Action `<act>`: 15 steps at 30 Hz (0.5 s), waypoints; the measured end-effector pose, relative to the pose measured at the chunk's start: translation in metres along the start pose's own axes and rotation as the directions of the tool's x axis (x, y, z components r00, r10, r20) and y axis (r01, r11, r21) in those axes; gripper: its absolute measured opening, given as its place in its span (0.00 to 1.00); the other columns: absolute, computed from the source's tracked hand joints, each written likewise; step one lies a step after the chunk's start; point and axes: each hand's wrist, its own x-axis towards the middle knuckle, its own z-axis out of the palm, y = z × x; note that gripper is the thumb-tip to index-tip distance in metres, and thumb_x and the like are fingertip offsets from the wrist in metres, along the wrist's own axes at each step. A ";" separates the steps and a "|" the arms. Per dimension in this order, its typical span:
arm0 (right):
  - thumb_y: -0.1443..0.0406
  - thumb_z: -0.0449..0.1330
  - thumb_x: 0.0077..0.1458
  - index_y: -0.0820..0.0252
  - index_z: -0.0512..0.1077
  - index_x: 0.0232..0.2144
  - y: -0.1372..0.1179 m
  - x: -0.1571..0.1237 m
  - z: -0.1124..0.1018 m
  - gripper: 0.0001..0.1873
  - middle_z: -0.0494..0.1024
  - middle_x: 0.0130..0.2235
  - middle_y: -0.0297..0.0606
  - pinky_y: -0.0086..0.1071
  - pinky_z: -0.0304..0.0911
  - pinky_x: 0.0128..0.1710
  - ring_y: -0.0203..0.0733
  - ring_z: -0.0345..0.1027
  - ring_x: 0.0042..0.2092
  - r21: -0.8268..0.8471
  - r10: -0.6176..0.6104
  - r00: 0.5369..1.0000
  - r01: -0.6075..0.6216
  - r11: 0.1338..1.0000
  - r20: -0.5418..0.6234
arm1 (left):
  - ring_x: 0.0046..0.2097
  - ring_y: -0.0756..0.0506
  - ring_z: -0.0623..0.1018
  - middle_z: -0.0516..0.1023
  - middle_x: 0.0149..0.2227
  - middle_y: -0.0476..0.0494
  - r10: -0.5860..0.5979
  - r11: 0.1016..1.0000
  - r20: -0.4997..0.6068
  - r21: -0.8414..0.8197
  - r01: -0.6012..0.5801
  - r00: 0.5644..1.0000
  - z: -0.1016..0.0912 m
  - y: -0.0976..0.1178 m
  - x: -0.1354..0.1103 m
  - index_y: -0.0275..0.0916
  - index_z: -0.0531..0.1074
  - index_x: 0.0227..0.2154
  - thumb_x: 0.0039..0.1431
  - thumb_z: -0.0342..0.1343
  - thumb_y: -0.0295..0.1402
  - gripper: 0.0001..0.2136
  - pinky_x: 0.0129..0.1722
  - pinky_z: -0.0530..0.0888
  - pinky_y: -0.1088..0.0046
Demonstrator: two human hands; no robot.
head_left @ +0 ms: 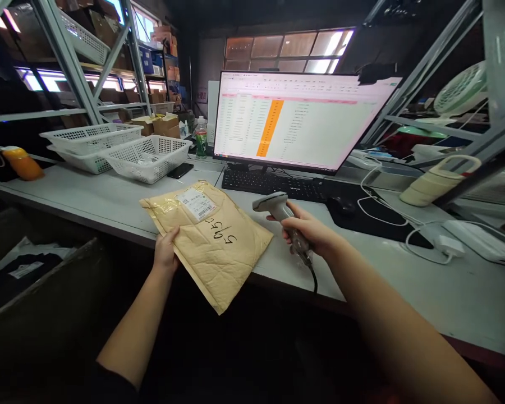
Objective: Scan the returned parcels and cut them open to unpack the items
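My left hand grips the left edge of a yellow-brown padded envelope, tilted above the front edge of the desk. A white shipping label with a barcode is stuck near its top, and black handwritten figures run across the middle. To the right, my right hand is wrapped around the handle of a grey barcode scanner. The scanner's head points left, toward the envelope, without touching it. A black cable hangs from the bottom of the handle.
Behind the envelope stand a keyboard and a monitor showing a spreadsheet. White plastic baskets and a phone lie left. A mouse, white cables and a cream tumbler are right. A large bin stands lower left.
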 end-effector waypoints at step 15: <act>0.69 0.58 0.51 0.43 0.43 0.70 -0.067 -0.054 0.043 0.49 0.74 0.53 0.38 0.25 0.66 0.21 0.30 0.68 0.26 -0.109 -0.158 0.921 0.209 0.972 0.357 | 0.43 0.39 0.81 0.81 0.42 0.38 -0.029 0.998 -0.020 0.056 0.030 0.999 0.007 0.012 -0.004 0.33 0.77 0.43 0.48 0.62 0.24 0.16 0.49 0.79 0.61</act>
